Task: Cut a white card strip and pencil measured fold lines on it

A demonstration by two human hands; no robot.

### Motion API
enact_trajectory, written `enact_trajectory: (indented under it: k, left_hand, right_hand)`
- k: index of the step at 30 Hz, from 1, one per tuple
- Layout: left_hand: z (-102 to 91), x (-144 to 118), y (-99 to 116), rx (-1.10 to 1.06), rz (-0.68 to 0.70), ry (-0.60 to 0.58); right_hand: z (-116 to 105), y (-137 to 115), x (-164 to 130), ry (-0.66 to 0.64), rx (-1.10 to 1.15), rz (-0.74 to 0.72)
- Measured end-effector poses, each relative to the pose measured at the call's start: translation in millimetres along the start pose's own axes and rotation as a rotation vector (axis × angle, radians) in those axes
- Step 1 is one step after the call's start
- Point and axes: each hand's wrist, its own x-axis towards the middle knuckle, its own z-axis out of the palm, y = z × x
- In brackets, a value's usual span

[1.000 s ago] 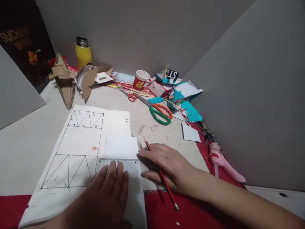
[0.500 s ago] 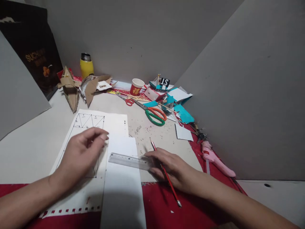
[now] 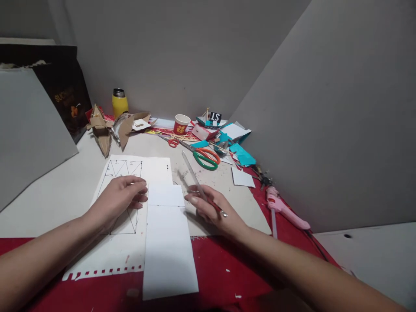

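Your right hand is closed around two items together; the clear ruler slants up and away from your fingers, and the red pencil crosses the same grip, its metal end at the back of your thumb; your left hand is relaxed, fingers loosely bent, with nothing visible in it; whether it touches the drawn sheet beneath cannot be told.

The white strip lies flat between your hands, overlapping the sheet's right side; a thin dark line crosses it near its far end.

Handling, as judged: the strip should be light, smooth and easily creased or nudged, best steadied flat-handed near its edges; the ruler looks light, rigid and somewhat slippery, best held by its long edges; the pencil is slim and inclined to roll, best taken near its point.

Materials: the strip is matt, straight-edged, paper or thin card; the sheet has a row of notches along its near edge and ruled triangles under your left hand; red cloth lies nearer you than both hands; the scissors with looped handles rest beyond your right hand; the pink glue gun lies to its right.
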Motion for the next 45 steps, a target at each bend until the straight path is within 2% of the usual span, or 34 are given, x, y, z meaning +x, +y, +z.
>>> enact_trajectory:
  k: [6,10,15,18,20,23,25,30,35,41,45]
  left_hand:
    - [1.6,-3.0,-2.5,-0.035,0.07,-0.046]
    - [4.3,-6.8,-2.4,-0.061,0.057,-0.163]
    - [11.0,-14.8,-2.9,-0.049,0.023,-0.242]
    - [15.1,-18.1,-3.3,0.016,0.07,-0.185]
    - [16.8,-19.2,-3.1,0.016,0.039,-0.122]
    - [18.0,-20.2,-3.3,-0.017,-0.056,-0.074]
    - [18.4,-20.6,-4.5,-0.036,-0.086,-0.089]
    - [19.5,-18.5,-10.1,-0.078,-0.105,-0.179]
    - [23.6,-14.6,-14.4,-0.056,-0.122,-0.32]
    - [29.6,-17.4,-17.7,-0.06,-0.108,-0.357]
    - [26.7,-16.3,-14.0,-0.101,-0.063,-0.325]
  right_hand:
    - [15.0,2.1,3.1,0.072,0.232,0.044]
    - [18.6,2.3,3.9,0.038,0.314,0.017]
    - [13.7,8.3,9.7,0.181,0.05,-0.182]
    - [6.9,10.2,12.7,0.232,-0.066,-0.235]
    - [1.9,9.2,14.0,0.247,-0.109,-0.256]
    - [-4.9,5.5,17.5,0.217,-0.165,-0.262]
    - [-8.3,3.5,21.5,0.171,-0.165,-0.238]
    - [-12.2,4.1,30.7,0.093,-0.077,-0.139]
    - [-10.7,5.7,26.9,0.064,0.045,-0.098]
    - [-4.6,-1.9,20.3,0.044,0.063,-0.147]
    - [-10.7,-11.2,25.1,0.071,0.062,-0.201]
